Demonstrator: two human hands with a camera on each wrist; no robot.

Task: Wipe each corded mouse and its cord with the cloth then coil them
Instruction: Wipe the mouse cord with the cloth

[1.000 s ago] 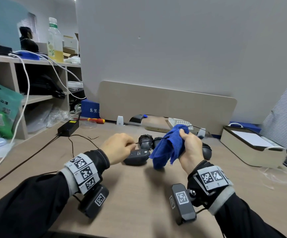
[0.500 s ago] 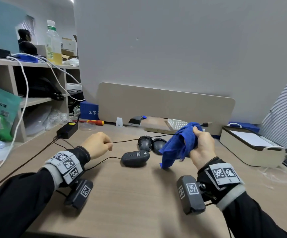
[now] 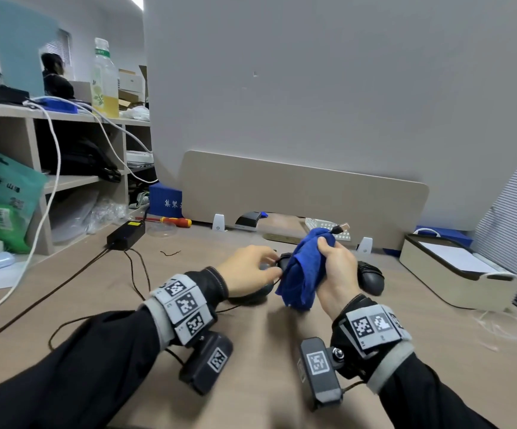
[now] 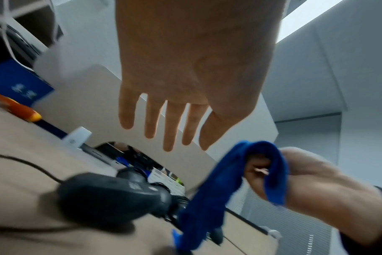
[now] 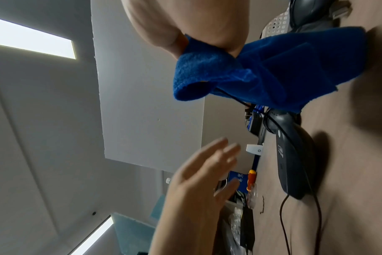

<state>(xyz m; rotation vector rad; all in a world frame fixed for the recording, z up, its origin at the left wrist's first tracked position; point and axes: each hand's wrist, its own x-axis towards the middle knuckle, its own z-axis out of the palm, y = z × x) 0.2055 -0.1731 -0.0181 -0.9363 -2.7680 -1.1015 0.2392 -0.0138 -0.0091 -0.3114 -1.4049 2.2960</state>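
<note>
Since half a second ago the left hand point(image 3: 249, 269) has swung in from the left of the head frame to the middle, letting go of the cord point(image 5: 233, 97) it was pinching; it now floats just left of the cloth point(image 3: 305, 270). Its fingers point(image 4: 170, 127) are straight and slightly spread in the left wrist view, holding nothing. Whether a fingertip brushes the cord in the head frame is blurred and I cannot tell.

The right hand point(image 3: 336, 272) sits at centre frame, fingers curled tight around the bunched blue cloth, thumb on top. The cord runs through the fold: it leaves the underside of the cloth in the right wrist view, and its USB plug point(image 3: 341, 227) sticks out of the top of the bundle, pointing to the upper right.

One mouse point(image 5: 292, 160) lies on the desk point(image 3: 251, 351) under the left hand, its cord trailing toward the lower left of the head frame. Another mouse point(image 3: 371, 277) rests just right of the right hand. More dark mouse shapes lie behind the cloth, mostly hidden.

At the left edge stands a shelf point(image 3: 9, 113) with a bottle point(image 3: 105, 78) on top; a screwdriver point(image 3: 176, 220) and a black adapter point(image 3: 125, 231) lie near its base. A beige box point(image 3: 436, 274) sits at the right.
</note>
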